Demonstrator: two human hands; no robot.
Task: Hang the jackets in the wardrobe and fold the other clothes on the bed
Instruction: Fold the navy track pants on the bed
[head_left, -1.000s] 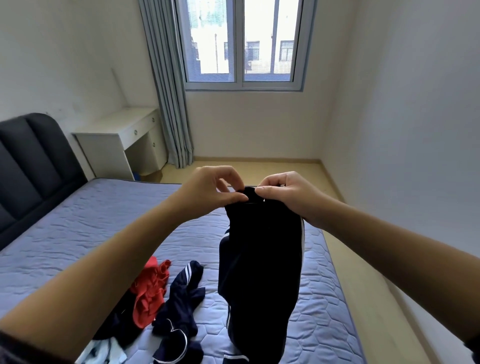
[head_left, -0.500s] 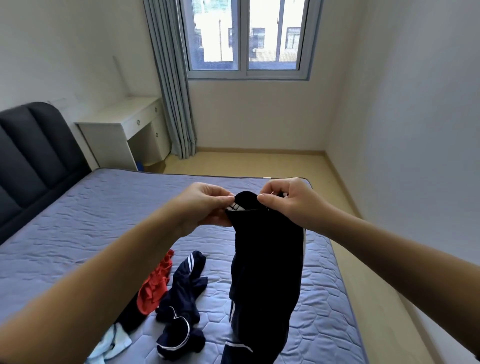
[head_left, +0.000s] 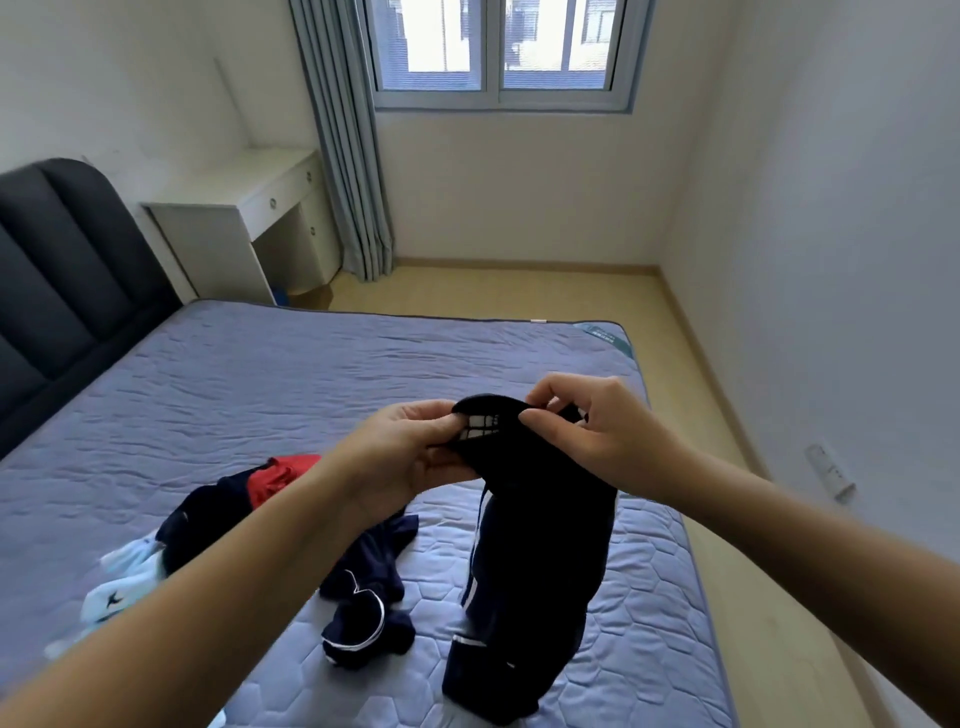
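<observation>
A dark navy garment (head_left: 535, 561) with white stripes hangs over the bed (head_left: 270, 384), its lower end bunched on the mattress. My left hand (head_left: 410, 457) pinches its top edge from the left, where a white label shows. My right hand (head_left: 587, 431) pinches the same edge from the right. On the mattress to the left lie a navy piece with white trim (head_left: 363, 618), a red garment (head_left: 275, 475), another dark piece (head_left: 208, 519) and a white and pale blue one (head_left: 122, 587), partly hidden by my left forearm.
A dark padded headboard (head_left: 57, 270) is at the left. A white desk (head_left: 244, 218) stands in the far corner beside grey curtains (head_left: 348, 156) and a window (head_left: 498, 47). Wooden floor (head_left: 519, 291) runs along the far and right sides of the bed, bounded by a white wall (head_left: 831, 260).
Both hands have lowered with the dark garment, so more of it rests on the mattress. The view has tilted downward. The left fingers have turned the top edge, exposing a white label.
</observation>
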